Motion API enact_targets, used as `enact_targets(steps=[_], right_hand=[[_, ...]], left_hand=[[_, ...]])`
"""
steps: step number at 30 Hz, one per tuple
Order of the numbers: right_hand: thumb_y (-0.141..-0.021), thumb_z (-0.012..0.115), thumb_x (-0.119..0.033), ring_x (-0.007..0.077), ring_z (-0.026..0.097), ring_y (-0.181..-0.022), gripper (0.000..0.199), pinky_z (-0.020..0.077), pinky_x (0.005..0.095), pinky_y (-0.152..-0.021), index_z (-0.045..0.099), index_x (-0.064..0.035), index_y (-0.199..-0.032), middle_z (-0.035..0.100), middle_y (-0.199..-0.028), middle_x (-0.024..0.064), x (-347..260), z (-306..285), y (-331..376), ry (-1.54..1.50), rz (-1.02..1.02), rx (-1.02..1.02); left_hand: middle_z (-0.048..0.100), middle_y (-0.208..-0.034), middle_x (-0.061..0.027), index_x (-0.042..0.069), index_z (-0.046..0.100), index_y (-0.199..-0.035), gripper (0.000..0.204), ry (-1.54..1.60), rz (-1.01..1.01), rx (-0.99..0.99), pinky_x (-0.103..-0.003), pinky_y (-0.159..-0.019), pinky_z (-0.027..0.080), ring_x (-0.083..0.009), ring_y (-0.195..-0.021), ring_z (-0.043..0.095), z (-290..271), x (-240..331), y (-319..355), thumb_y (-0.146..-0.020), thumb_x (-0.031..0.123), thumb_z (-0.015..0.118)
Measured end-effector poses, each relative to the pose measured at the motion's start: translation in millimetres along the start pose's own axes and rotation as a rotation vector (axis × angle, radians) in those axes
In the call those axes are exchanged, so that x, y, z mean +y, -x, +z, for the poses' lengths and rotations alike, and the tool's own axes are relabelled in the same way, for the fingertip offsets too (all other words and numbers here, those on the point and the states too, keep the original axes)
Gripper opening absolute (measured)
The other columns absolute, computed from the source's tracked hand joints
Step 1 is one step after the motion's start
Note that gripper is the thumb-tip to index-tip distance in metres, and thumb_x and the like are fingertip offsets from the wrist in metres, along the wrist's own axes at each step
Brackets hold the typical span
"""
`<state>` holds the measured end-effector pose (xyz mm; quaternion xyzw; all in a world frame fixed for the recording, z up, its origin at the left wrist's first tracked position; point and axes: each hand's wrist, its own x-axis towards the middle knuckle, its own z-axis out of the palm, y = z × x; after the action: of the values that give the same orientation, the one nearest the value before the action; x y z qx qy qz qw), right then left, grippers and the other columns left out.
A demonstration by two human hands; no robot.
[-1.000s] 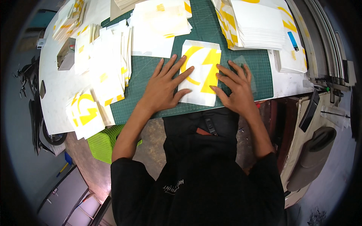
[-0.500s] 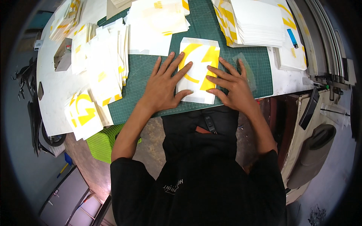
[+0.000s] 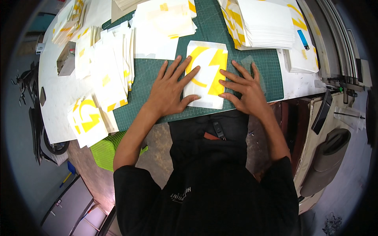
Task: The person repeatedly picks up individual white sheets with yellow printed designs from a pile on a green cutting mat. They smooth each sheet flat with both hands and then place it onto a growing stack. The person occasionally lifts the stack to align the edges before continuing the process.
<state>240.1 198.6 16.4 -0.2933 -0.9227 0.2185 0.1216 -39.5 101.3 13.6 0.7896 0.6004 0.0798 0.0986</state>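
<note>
A white paper envelope point(image 3: 204, 74) with a bold yellow print lies flat on the green cutting mat point(image 3: 147, 94), near the mat's front edge. My left hand point(image 3: 170, 87) rests with spread fingers on its left side, thumb and fingertips over the paper. At the right edge, my right hand point(image 3: 248, 88) lies with fingers apart, some fingertips touching the paper and others over the mat. A strip of clear film point(image 3: 249, 62) shows partly behind the right hand's fingers. Neither hand grips anything.
Stacks of white and yellow envelopes point(image 3: 112, 70) cover the left of the table. Loose white sheets point(image 3: 157, 43) lie behind the left hand. A thick paper stack point(image 3: 269, 27) stands at the far right, beside a blue lighter point(image 3: 302, 39). Metal rails point(image 3: 334, 43) run along the right edge.
My right hand has shifted slightly right, its fingers drawn a little outward on the envelope's edge. The left hand stays in place on the paper.
</note>
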Motion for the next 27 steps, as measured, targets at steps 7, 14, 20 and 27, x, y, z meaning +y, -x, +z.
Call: enact_targets(steps=[7,14,20,27], right_hand=[[-0.086,0.081,-0.022,0.0281,0.056,-0.132,0.024,0.0214,0.0611,-0.12,0.079,-0.012,-0.108,0.074,-0.121,0.0033,3,-7,29,-0.066,0.113,0.217],[-0.086,0.081,-0.01,0.0253,0.069,-0.085,0.02,0.0506,0.0386,-0.083,0.075,-0.0021,-0.103,0.075,-0.094,0.0108,-5,-1,38,-0.253,0.292,0.534],[-0.086,0.079,-0.009,0.0216,0.067,-0.066,0.029,0.0509,0.0338,-0.059,0.071,0.0011,-0.112,0.073,-0.093,0.0143,-37,15,5,-0.485,0.499,0.357],[-0.086,0.076,-0.007,0.0267,0.066,-0.076,0.033,0.051,0.039,-0.074,0.07,-0.0004,-0.118,0.072,-0.09,0.0142,-15,26,-45,-0.37,0.224,0.361]], left_hand=[[0.027,-0.169,-0.0145,0.02,0.041,-0.159,0.076,0.023,-0.009,-0.03,-0.06,-0.127,0.01,-0.0398,-0.157,0.02,2,0,1,-0.096,0.057,0.06],[0.037,-0.164,-0.0162,0.015,0.056,-0.147,0.055,0.111,-0.089,0.095,-0.063,-0.125,0.011,-0.04,-0.155,0.026,3,21,-8,-0.098,0.037,0.065],[0.052,-0.148,-0.0196,0.011,0.059,-0.142,0.052,-0.011,-0.143,0.193,-0.062,-0.121,0.023,-0.0394,-0.138,0.047,10,56,-2,-0.095,0.03,0.071],[0.057,-0.138,-0.02,0.006,0.06,-0.138,0.056,-0.029,-0.255,0.075,-0.057,-0.116,0.033,-0.0372,-0.124,0.055,6,73,14,-0.09,0.031,0.074]])
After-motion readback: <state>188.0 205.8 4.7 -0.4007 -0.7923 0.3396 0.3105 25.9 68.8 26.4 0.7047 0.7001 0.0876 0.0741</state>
